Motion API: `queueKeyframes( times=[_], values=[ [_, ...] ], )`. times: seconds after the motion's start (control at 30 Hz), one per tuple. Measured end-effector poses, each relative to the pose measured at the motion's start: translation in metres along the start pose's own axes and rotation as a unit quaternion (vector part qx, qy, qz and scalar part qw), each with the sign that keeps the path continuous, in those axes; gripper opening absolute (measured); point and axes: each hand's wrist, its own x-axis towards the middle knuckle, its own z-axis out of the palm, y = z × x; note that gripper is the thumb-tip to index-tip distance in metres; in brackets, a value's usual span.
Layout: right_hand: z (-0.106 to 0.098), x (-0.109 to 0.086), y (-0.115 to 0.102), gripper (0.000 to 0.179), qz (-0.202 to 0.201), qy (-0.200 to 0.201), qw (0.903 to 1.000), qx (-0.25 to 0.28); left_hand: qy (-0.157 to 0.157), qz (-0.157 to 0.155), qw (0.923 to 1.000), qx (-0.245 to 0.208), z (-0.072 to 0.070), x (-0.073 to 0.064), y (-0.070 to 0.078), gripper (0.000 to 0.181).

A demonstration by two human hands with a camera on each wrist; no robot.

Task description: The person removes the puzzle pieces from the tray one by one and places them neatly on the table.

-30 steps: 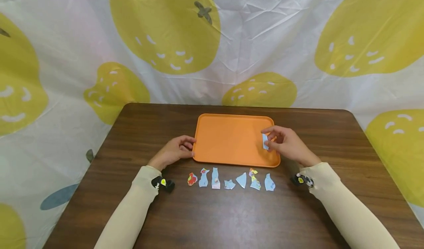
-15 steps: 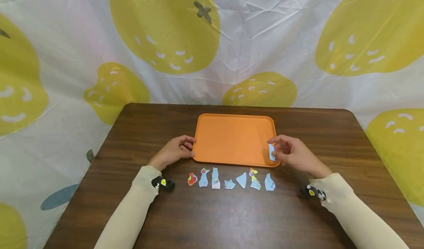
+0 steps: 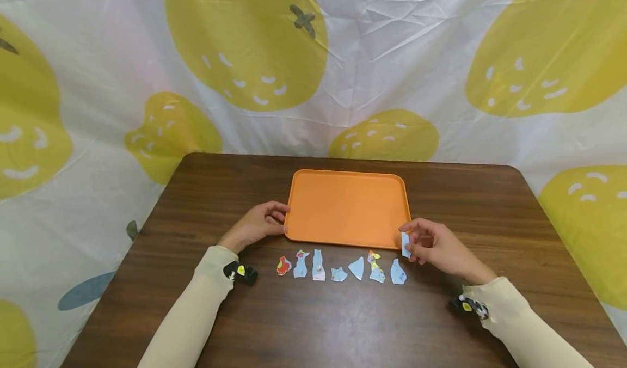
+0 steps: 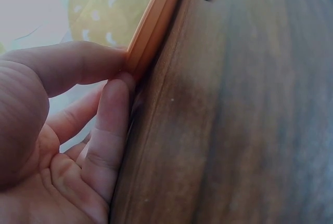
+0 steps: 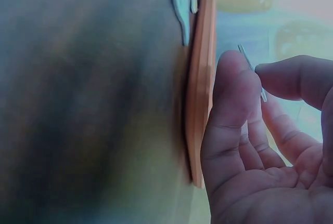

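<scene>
An orange tray point(image 3: 346, 209) lies on the dark wooden table. My left hand point(image 3: 256, 224) grips its left edge; in the left wrist view, thumb and fingertips meet at the tray's side point(image 4: 148, 31). My right hand point(image 3: 437, 244) pinches a thin, light blue puzzle piece point(image 3: 405, 245) between thumb and fingers, by the tray's front right corner. Seen edge-on in the right wrist view, the held puzzle piece point(image 5: 263, 93) stands raised above the tray's level. Several loose puzzle pieces lie in a row before the tray, among them a red one point(image 3: 283, 266) at the left end.
At the row's right end, a blue bottle-shaped piece point(image 3: 398, 271) lies close below my right hand. A triangular piece point(image 3: 356, 268) is near the middle. Behind the table point(image 3: 313, 324) hangs a white curtain point(image 3: 372, 79) with yellow fruit prints.
My right hand has moved nearer to me and slightly right, carrying the puzzle piece from over the tray to its front right corner. The left hand stays at the tray's edge.
</scene>
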Motion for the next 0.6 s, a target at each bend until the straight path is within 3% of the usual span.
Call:
queueKeyframes(
  times=[0.33,0.6],
  values=[
    [0.001,-0.016,0.004,0.034,0.028,-0.014,0.9995,0.007,0.002,0.003,1.0000,0.003,0.000,-0.001,-0.001,0.051],
    [-0.002,-0.029,0.008,0.034,0.042,-0.050,0.9974,0.030,0.003,0.005,1.0000,-0.002,0.001,0.000,-0.002,0.050]
  ],
)
